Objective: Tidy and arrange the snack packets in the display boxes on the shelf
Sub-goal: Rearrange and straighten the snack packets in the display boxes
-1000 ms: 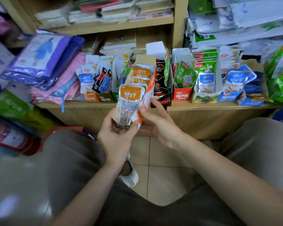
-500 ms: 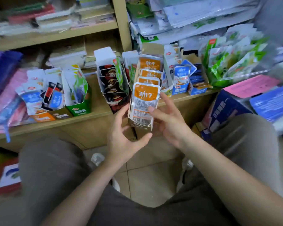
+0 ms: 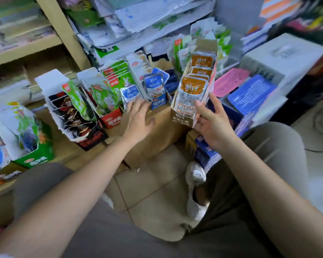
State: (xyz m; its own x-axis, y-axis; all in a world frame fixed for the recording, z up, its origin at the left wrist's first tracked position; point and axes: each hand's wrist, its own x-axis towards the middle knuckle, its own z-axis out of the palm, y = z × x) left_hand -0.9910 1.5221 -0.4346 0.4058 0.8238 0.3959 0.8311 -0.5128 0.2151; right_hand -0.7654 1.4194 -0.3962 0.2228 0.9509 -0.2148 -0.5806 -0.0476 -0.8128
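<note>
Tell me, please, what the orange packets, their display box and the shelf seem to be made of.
Orange packets: probably foil-backed plastic film, glossy; the silvery crinkled edges catch light.
Display box: thin printed cardboard, matte; its upright flap is plain brown.
Shelf: wood or wood-look board, dull tan; the grain is too blurred to tell.

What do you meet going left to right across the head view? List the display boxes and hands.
green display box → black display box → red display box → left hand → blue display box → orange-packet box → right hand, gripping that box
</note>
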